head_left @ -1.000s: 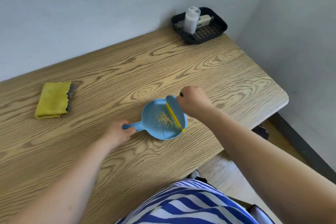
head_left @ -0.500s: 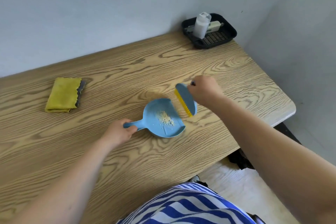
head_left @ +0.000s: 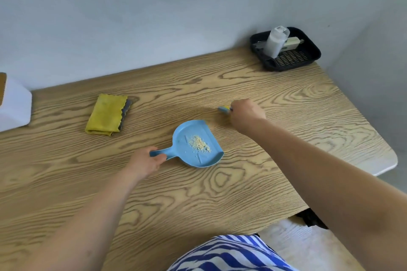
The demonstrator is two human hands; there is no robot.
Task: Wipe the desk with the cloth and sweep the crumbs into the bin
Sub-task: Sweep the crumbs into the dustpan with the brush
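Observation:
A blue dustpan (head_left: 196,145) lies flat on the wooden desk (head_left: 286,99) with a small heap of pale crumbs (head_left: 199,143) in its middle. My left hand (head_left: 146,161) grips the dustpan's handle. My right hand (head_left: 246,113) is closed around a small blue and yellow brush (head_left: 224,109), held low over the desk beyond and right of the dustpan; only the brush's tip shows. A folded yellow cloth (head_left: 106,114) with a grey edge lies to the left, apart from both hands.
A black tray (head_left: 308,55) with a white bottle (head_left: 275,42) sits in the far right corner against the wall. A white box (head_left: 14,105) stands at the left edge. The desk's right edge drops off to the floor.
My right hand lifted the brush out of the dustpan and carried it away and to the right, down near the desk. The dustpan and my left hand stayed in place.

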